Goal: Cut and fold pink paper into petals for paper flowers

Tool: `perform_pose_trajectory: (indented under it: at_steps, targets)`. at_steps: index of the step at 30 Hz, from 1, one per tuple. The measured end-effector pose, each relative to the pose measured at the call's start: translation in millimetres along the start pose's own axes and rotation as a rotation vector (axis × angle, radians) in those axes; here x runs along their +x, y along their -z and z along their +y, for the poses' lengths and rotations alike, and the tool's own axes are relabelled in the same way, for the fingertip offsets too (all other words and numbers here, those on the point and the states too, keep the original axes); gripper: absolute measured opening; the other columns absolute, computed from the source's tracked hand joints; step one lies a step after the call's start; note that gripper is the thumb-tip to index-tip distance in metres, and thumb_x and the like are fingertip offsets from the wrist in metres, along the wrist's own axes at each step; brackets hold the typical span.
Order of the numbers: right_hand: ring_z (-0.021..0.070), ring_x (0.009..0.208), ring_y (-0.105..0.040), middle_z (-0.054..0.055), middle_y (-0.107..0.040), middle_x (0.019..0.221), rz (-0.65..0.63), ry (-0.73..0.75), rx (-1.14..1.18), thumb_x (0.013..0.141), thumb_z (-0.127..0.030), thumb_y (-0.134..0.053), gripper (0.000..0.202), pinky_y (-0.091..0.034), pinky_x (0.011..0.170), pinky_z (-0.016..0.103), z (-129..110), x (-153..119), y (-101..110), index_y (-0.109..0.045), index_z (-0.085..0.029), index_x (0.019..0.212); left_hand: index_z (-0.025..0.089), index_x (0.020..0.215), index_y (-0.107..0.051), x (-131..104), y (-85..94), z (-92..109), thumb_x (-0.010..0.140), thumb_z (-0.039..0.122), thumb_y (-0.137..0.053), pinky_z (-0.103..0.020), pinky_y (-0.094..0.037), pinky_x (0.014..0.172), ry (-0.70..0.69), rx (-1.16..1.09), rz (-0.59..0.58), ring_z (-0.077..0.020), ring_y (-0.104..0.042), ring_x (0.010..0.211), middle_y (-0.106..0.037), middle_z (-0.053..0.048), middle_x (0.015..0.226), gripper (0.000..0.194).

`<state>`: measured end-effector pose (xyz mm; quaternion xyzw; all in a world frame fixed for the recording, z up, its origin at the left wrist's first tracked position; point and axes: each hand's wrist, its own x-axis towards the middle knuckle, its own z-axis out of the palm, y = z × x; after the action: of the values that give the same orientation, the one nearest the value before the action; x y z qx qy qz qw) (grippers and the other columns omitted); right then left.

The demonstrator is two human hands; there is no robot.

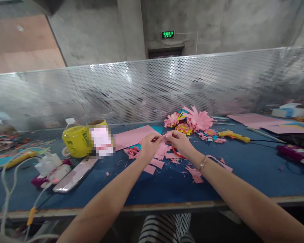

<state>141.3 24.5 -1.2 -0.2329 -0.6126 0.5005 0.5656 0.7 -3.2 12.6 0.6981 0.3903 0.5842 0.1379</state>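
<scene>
My left hand (150, 145) and my right hand (178, 142) meet over the middle of the blue table. Both pinch a small piece of pink paper (165, 137), mostly hidden by the fingers. Just below them lie cut pink paper pieces (157, 163), some of them rectangular. Beside my right hand shows part of a red loop (176, 152), perhaps a scissors handle; I cannot tell. Behind the hands sits a heap of fringed pink paper flowers (196, 118) with yellow and blue layers. A pink paper sheet (131, 137) lies to the left of my left hand.
A yellow glue gun (234, 136) lies at right, near more pink sheets (255, 119). On the left stand a yellow-labelled bottle (76, 140), a phone (76, 175) and a power strip with cables (50, 170). A perforated metal panel (131, 91) borders the table's back.
</scene>
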Motion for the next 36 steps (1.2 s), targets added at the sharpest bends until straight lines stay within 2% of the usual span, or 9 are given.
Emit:
perform_pose_trajectory:
  at_steps: [3,8,15,22,28,33,36]
  targets:
    - [0.0081,0.059,-0.051,-0.003,-0.054,0.063,0.050,0.012,-0.068,0.064,-0.033,-0.061,0.017,-0.043,0.060,0.024,2.1,1.5,1.6,-0.056,-0.017,0.069,0.014,0.065,-0.060,3.0,-2.0,-3.4,0.064,0.026,-0.057,-0.021,-0.041,0.057,0.168,-0.203,-0.064,-0.0087,-0.050,0.057,-0.057,0.000,0.060,0.012]
    - [0.0079,0.053,-0.047,-0.003,-0.052,0.060,0.136,0.051,-0.148,0.063,-0.037,-0.060,0.021,-0.041,0.052,0.022,5.9,5.2,7.2,-0.056,-0.017,0.069,0.012,0.074,-0.061,3.7,-6.4,-11.1,0.056,0.027,-0.064,-0.023,-0.045,0.060,0.427,-0.552,-0.161,-0.0081,-0.052,0.060,-0.057,0.000,0.065,0.023]
    - [0.0090,0.053,-0.047,-0.002,-0.051,0.060,0.158,0.040,-0.142,0.063,-0.039,-0.060,0.024,-0.041,0.052,0.023,7.4,8.0,12.1,-0.054,-0.017,0.070,0.012,0.069,-0.058,1.8,-6.3,-9.1,0.052,0.032,-0.067,-0.022,-0.045,0.050,0.557,-0.550,-0.158,-0.0097,-0.056,0.052,-0.056,0.001,0.057,0.028]
    - [0.0078,0.051,-0.044,-0.003,-0.048,0.058,0.145,0.042,-0.112,0.062,-0.038,-0.061,0.023,-0.040,0.050,0.022,4.9,6.9,10.4,-0.053,-0.018,0.068,0.012,0.065,-0.058,1.7,-6.2,-6.2,0.047,0.030,-0.071,-0.025,-0.047,0.056,0.566,-0.575,-0.156,-0.0094,-0.056,0.051,-0.057,0.002,0.055,0.029]
    - [0.0088,0.059,-0.049,-0.002,-0.053,0.069,0.142,0.027,-0.076,0.062,-0.036,-0.061,0.025,-0.043,0.055,0.023,1.8,5.3,8.8,-0.054,-0.019,0.079,0.012,0.065,-0.058,2.2,-6.7,-9.3,0.048,0.028,-0.071,-0.027,-0.048,0.061,0.527,-0.571,-0.172,-0.0084,-0.056,0.051,-0.058,0.002,0.055,0.027]
    - [0.0070,0.056,-0.049,-0.003,-0.054,0.069,0.145,0.033,-0.076,0.064,-0.031,-0.059,0.022,-0.042,0.052,0.021,-0.7,4.6,8.7,-0.054,-0.019,0.081,0.011,0.067,-0.058,2.6,-8.6,-11.9,0.047,0.025,-0.071,-0.028,-0.049,0.063,0.510,-0.574,-0.146,-0.0093,-0.057,0.053,-0.059,0.002,0.056,0.028]
    - [0.0084,0.059,-0.051,-0.003,-0.055,0.071,0.139,0.013,-0.082,0.061,-0.029,-0.062,0.026,-0.045,0.056,0.023,-3.7,4.1,7.5,-0.053,-0.021,0.084,0.011,0.067,-0.058,2.8,-9.4,-11.8,0.047,0.024,-0.070,-0.028,-0.049,0.062,0.496,-0.568,-0.126,-0.0095,-0.057,0.053,-0.059,0.002,0.056,0.027]
